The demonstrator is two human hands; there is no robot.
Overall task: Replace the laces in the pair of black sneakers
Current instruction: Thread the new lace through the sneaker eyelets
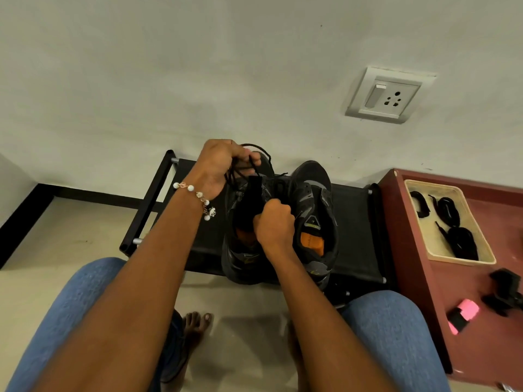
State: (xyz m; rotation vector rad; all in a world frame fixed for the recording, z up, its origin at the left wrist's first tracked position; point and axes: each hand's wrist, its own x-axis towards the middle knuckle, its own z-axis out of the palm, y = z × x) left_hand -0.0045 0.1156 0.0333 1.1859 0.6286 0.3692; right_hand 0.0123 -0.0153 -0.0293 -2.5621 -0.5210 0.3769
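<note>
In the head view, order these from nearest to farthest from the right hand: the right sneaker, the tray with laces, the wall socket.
1. Right sneaker, directly beside the right hand.
2. Tray, on the red cabinet to the right.
3. Wall socket, up on the wall.

a single head-worn wide-angle camera is looking forward and steeply down from above the person's lap, close over both forearms. the black bench [356, 222] is sitting mid-frame, the wall is filling the upper half, and a wall socket [389, 94] is showing at upper right. straight edges are bending toward the frame's borders. no second view is sharing the scene.
</note>
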